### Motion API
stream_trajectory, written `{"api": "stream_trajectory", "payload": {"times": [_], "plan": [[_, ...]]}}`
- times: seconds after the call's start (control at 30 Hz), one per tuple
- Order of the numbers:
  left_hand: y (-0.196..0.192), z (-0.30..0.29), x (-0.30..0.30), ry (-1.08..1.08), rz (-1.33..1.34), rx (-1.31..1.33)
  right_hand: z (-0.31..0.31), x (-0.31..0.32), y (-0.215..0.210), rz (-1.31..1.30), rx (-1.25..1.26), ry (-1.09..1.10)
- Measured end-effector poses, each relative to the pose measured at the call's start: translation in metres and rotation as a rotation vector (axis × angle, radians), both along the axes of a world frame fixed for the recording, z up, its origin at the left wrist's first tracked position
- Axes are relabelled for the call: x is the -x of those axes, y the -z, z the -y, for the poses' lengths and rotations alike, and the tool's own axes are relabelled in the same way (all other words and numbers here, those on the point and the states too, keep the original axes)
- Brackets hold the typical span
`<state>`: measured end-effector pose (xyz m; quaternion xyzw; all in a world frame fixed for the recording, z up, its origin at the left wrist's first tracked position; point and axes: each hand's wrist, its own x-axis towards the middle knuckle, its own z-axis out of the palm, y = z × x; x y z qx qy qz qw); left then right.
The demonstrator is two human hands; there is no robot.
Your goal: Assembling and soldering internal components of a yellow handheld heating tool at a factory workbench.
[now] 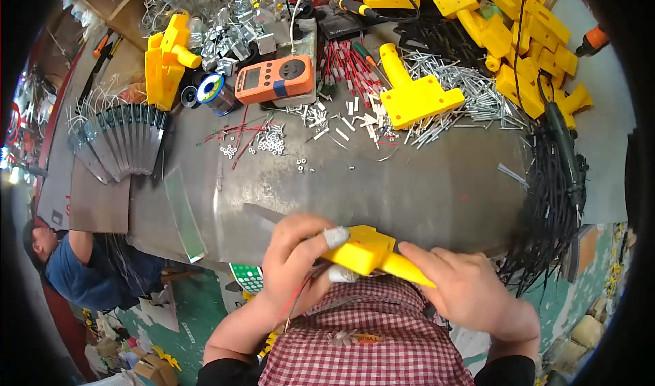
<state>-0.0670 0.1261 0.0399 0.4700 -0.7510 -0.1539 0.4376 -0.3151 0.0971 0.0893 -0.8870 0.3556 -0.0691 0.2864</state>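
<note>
A yellow plastic tool housing with a stubby handle (pixel 365 248) is held between my two hands, near the front edge of the bench. My left hand (pixel 292 256) is closed on its block-shaped head, with white wraps on the thumb and a fingertip. My right hand (pixel 467 290) wraps round the handle end. A flat grey metal blade (pixel 262 215) sticks out beyond my left hand; where it meets the housing is hidden. Thin red and dark wires (pixel 295 301) hang below my left palm.
Yellow housings (pixel 539 34) pile up at the back right, beside screws (pixel 471 89) and black cables (pixel 546 202). An orange meter (pixel 275 79), solder spool (pixel 215 94) and nuts (pixel 269 142) lie at back left. Fanned blades (pixel 129 140) rest farther left, near another person (pixel 95 277).
</note>
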Motion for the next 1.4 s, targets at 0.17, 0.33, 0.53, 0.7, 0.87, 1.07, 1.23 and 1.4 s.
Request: {"api": "stream_trajectory", "payload": {"times": [0.17,0.33,0.53,0.7,0.87,1.07,1.23,1.4], "plan": [[0.014,-0.005,0.005,-0.062,-0.027,0.202,-0.025,-0.01,0.011,0.049,0.153,0.085],[0.006,0.006,0.002,-0.068,0.023,0.057,-0.005,-0.011,0.008,0.031,0.122,0.062],[-0.003,0.003,-0.009,0.019,0.036,-0.034,-0.007,-0.003,0.005,0.036,0.11,0.0],[-0.005,0.003,-0.006,-0.053,0.022,-0.021,-0.011,-0.005,0.002,-0.031,0.092,0.067],[-0.012,0.039,0.008,-0.037,-0.062,-0.408,0.056,0.008,-0.006,-0.003,-0.799,0.313],[0.04,0.065,0.018,-0.122,-0.092,-0.507,0.068,0.017,0.056,0.044,-0.466,0.245],[0.048,0.064,0.017,-0.106,-0.138,-0.257,0.064,-0.022,0.069,0.284,0.366,-0.027],[0.041,0.05,0.013,-0.112,-0.162,-0.315,0.07,-0.025,0.075,0.351,-0.081,0.138]]}}
